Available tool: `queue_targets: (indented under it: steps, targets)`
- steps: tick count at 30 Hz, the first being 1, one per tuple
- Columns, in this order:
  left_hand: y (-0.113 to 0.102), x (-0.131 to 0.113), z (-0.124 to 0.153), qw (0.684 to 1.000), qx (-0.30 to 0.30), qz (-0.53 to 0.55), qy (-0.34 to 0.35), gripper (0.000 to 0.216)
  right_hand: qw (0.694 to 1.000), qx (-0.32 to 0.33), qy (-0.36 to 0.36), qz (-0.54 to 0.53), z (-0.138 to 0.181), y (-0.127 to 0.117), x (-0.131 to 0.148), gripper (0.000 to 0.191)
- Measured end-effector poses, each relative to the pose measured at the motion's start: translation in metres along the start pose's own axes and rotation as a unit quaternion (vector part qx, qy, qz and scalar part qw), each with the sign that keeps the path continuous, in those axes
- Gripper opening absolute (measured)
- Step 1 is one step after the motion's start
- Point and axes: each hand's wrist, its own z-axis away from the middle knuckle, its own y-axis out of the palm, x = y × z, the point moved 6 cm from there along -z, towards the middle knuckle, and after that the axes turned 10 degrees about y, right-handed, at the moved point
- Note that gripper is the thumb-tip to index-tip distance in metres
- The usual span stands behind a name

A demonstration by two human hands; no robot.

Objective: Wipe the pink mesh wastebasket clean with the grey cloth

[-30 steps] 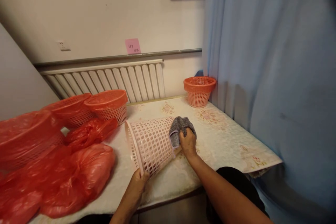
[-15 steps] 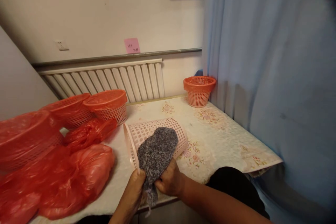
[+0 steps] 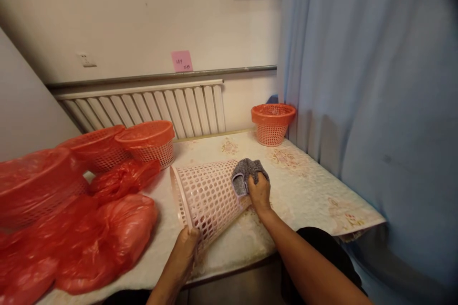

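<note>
A pale pink plastic basket (image 3: 211, 190) with a perforated wall lies on its side on the table, its mouth facing left. At the near part of its rim, my left hand (image 3: 186, 243) is closed around the edge. My right hand (image 3: 260, 190) grips a bunched grey cloth (image 3: 246, 174) and presses it at the basket's bottom end, on the right. Part of the cloth hangs over the basket's wall.
Red-lined baskets (image 3: 150, 145) and a heap of red plastic bags (image 3: 107, 233) occupy the table's left side. Another red-lined basket (image 3: 272, 126) stands at the back right, by a blue curtain (image 3: 358, 81). A radiator (image 3: 161, 107) runs along the wall behind.
My right hand has carried the cloth from the basket's near rim up and right to its bottom end. The cloth is more bunched. My left hand stays on the rim.
</note>
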Motion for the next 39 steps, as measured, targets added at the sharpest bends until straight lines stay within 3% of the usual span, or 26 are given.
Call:
queue_targets:
  steps: [3, 6, 8, 10, 13, 17, 22, 25, 29, 34, 36, 39]
  targets:
    - [0.000, -0.001, -0.004, 1.000, -0.006, 0.021, 0.001, 0.075, 1.000, 0.013, -0.014, -0.002, 0.014, 0.002, 0.011, 0.020]
    - [-0.002, -0.002, -0.009, 0.999, -0.038, 0.034, -0.008, 0.077, 0.992, 0.050, -0.111, -0.023, 0.051, 0.000, 0.043, 0.018]
    - [-0.005, -0.004, -0.011, 0.997, -0.067, 0.035, -0.009, 0.075, 0.972, 0.067, -0.217, -0.064, 0.085, -0.006, 0.070, 0.016]
    - [-0.007, -0.006, -0.011, 0.995, -0.089, 0.035, -0.002, 0.072, 0.930, 0.110, -0.332, -0.108, 0.118, -0.012, 0.093, 0.013]
    - [-0.010, -0.008, -0.009, 0.994, -0.102, 0.041, 0.006, 0.070, 0.894, 0.143, -0.406, -0.124, 0.141, -0.015, 0.106, 0.012]
    - [-0.011, -0.005, -0.010, 0.996, -0.083, 0.040, -0.001, 0.068, 0.911, 0.127, -0.378, -0.102, 0.120, -0.007, 0.091, 0.015]
    - [-0.015, -0.001, -0.010, 0.995, -0.093, -0.027, 0.005, 0.054, 0.979, 0.090, -0.182, -0.021, 0.065, 0.011, 0.046, 0.015]
    - [-0.019, 0.003, -0.007, 0.991, -0.102, -0.085, -0.005, 0.047, 0.993, 0.048, -0.105, 0.008, 0.037, 0.014, 0.022, 0.018]
    - [-0.019, 0.005, -0.007, 0.993, -0.051, -0.105, 0.015, 0.050, 0.999, 0.004, -0.045, 0.020, 0.016, 0.012, 0.006, 0.022]
    - [-0.013, -0.003, -0.009, 0.994, -0.004, -0.099, 0.048, 0.056, 0.995, 0.032, -0.098, 0.009, 0.045, 0.007, 0.034, 0.021]
    - [-0.009, -0.006, -0.009, 0.995, -0.009, -0.089, 0.041, 0.058, 0.985, 0.058, -0.162, -0.016, 0.072, 0.002, 0.057, 0.020]
    - [-0.009, -0.007, -0.006, 0.996, -0.054, -0.066, 0.025, 0.065, 0.934, 0.118, -0.326, -0.089, 0.119, -0.009, 0.092, 0.015]
